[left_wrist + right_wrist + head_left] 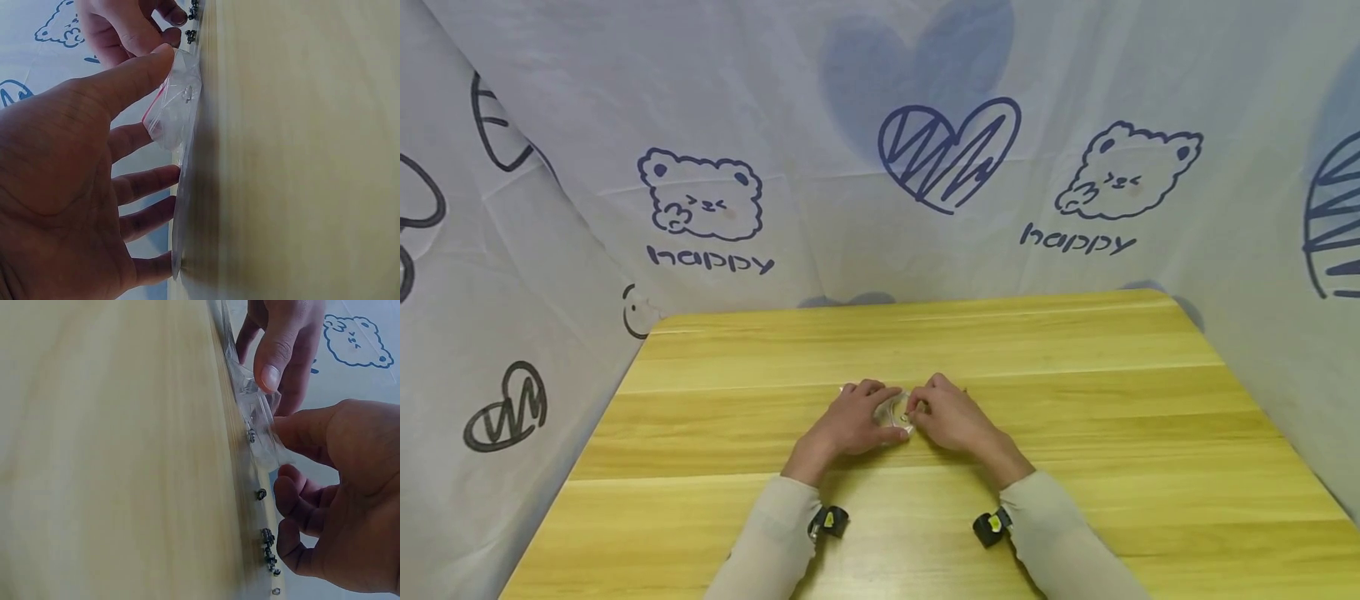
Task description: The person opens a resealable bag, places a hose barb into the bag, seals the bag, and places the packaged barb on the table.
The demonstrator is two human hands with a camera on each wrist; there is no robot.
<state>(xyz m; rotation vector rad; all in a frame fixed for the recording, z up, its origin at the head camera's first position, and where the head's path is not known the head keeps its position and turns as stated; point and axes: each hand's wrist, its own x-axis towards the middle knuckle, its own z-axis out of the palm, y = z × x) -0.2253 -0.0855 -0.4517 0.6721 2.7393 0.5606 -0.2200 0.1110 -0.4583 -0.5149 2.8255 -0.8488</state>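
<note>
In the head view both hands meet over a small clear zip bag close over the table. The left hand holds it between thumb and fingers, the other fingers spread along a clear plastic edge. A red line marks the zip bag in the left wrist view. The right hand pinches its near edge with the thumb, its other fingers curled. Small metal parts show through the bag. Dark little screws lie beside the right hand's curled fingers.
The wooden table is yellowish and spreads around both hands. A white cloth printed with bears and hearts hangs behind it and at both sides. Another dark small part lies between the bag and the screws.
</note>
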